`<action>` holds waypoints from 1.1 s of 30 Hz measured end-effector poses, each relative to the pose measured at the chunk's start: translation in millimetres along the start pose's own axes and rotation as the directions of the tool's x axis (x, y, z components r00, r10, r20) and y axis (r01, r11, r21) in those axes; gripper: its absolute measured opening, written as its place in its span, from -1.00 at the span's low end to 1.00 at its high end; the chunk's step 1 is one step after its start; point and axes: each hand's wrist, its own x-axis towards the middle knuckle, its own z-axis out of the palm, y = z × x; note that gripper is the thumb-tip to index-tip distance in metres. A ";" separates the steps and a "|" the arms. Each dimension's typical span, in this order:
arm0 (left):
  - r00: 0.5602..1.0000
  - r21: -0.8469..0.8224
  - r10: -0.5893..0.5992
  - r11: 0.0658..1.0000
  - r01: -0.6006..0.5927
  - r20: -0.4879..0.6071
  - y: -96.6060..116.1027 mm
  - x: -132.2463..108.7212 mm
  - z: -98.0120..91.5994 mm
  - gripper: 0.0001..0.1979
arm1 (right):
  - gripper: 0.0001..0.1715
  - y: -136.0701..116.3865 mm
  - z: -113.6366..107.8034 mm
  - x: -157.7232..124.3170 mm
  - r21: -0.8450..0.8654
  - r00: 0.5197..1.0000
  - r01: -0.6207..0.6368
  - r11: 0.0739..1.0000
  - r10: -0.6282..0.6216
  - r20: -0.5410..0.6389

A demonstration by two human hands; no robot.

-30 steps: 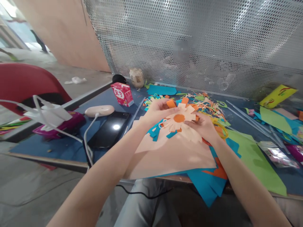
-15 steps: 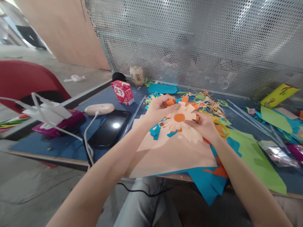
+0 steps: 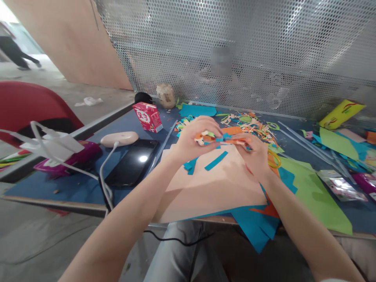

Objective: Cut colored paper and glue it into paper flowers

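Note:
Both hands hold a layered paper flower (image 3: 225, 138) by its opposite edges, above the pale pink sheets. It is tilted nearly edge-on, showing orange, blue, green and cream pieces. My left hand (image 3: 199, 137) curls round its left side, fingers bent over the top. On the right side, my right hand (image 3: 254, 152) pinches it between thumb and fingers. Blue strips (image 3: 216, 160) lie on the pale pink paper (image 3: 211, 192) below. Some fingertips are hidden behind the paper pieces.
A phone (image 3: 133, 162), white charging case (image 3: 119, 139) and pink-red box (image 3: 147, 116) stand left. Paper scraps (image 3: 252, 125) spread behind the hands. Yellow-handled scissors (image 3: 275, 158), green paper (image 3: 314, 196) and a yellow box (image 3: 340, 113) are right. A perforated metal panel (image 3: 188, 51) rises behind.
The flower has turned from facing the camera to nearly edge-on between both hands. A blue strip on the pink paper now shows fully. The view has shifted slightly.

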 end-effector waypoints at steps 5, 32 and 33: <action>0.934 0.386 0.340 0.851 -0.356 0.113 10.1 -2.7 -3.8 -0.91 | -0.75 1.5 -13.8 1.8 -0.157 0.906 0.369 0.916 -0.392 -0.160; 0.876 0.365 0.477 0.804 -0.470 0.077 18.3 -2.2 -1.5 -0.18 | -0.77 -0.8 -11.8 1.8 -0.132 0.880 0.438 0.889 -0.454 -0.138; 0.882 0.361 0.467 0.813 -0.457 0.067 19.3 -2.5 -0.6 -0.16 | -0.77 -1.3 -12.0 2.1 -0.135 0.880 0.438 0.889 -0.455 -0.138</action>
